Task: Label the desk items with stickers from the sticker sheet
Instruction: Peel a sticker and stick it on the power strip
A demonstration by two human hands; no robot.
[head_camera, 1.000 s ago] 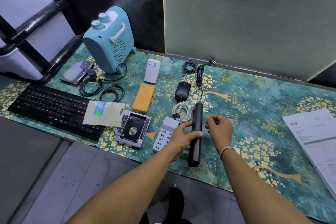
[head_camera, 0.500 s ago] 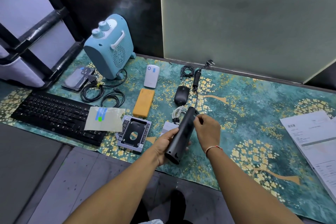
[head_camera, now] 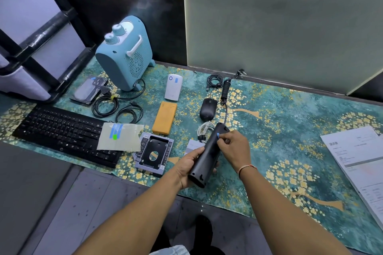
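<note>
The left hand point(head_camera: 189, 166) grips the lower end of the black handset point(head_camera: 207, 155), fingers wrapped round the body, and holds it tilted above the near edge of the worktop point(head_camera: 290, 130), its top pointing toward 1 o'clock. One second ago the handset lay flat on the worktop under both hands; it is now lifted and turned so that its back faces up. The right hand point(head_camera: 234, 147) has closed in on the upper end, and its fingers point(head_camera: 222, 137) pinch a small blue sticker point(head_camera: 218, 135) against the handset. Judgement: the sticker is in the act of being applied, and pressing it flat would complete this item.

The coiled cord point(head_camera: 225, 91) runs from the handset toward 12 o'clock.

At 9 o'clock from the hands lies the drive tray point(head_camera: 153, 154). Beyond it, toward 10 o'clock, the sticker sheet point(head_camera: 120, 136) rests partly on the keyboard point(head_camera: 62, 130), with blue strips and one green sticker left on it.

Farther out, the mouse point(head_camera: 207, 108) and the orange case point(head_camera: 164, 118) show no sticker. The white power bank point(head_camera: 173, 87) at 11 o'clock and the hard drive point(head_camera: 89, 89) each carry a blue mark. The blue heater point(head_camera: 124, 56) stands farthest away.
</note>
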